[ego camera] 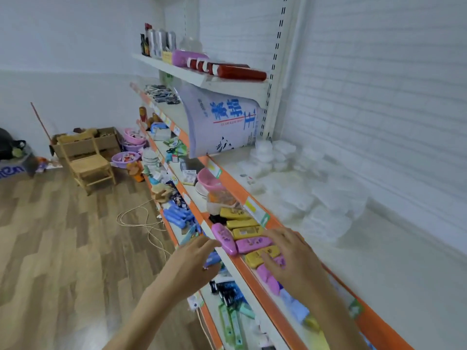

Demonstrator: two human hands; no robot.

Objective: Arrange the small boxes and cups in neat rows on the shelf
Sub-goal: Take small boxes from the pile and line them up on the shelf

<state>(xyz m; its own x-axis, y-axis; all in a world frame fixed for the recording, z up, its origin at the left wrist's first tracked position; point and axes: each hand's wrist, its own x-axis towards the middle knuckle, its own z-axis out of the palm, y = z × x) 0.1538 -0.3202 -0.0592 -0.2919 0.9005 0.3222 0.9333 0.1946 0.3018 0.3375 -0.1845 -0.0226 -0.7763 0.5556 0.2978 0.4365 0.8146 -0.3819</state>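
Note:
A row of small pink and yellow boxes (249, 232) lies on the second shelf (242, 269), just behind its orange front edge. One pink box (224, 238) sticks out askew over that edge. My left hand (199, 258) hovers in front of the shelf with fingers straight, its fingertips near the askew pink box. My right hand (290, 258) lies flat over the row, fingers spread on a yellow box (260, 256) and a pink box (267, 276). Clear plastic cups and tubs (326, 210) are piled on the shelf above.
A large white sack with blue writing (222, 122) leans under the top shelf. A pink bowl (208, 179) and a bag of orange items (222, 200) sit further along the boxes' shelf. Lower shelves hold blue and green packs. A wooden chair (88, 160) stands on the floor.

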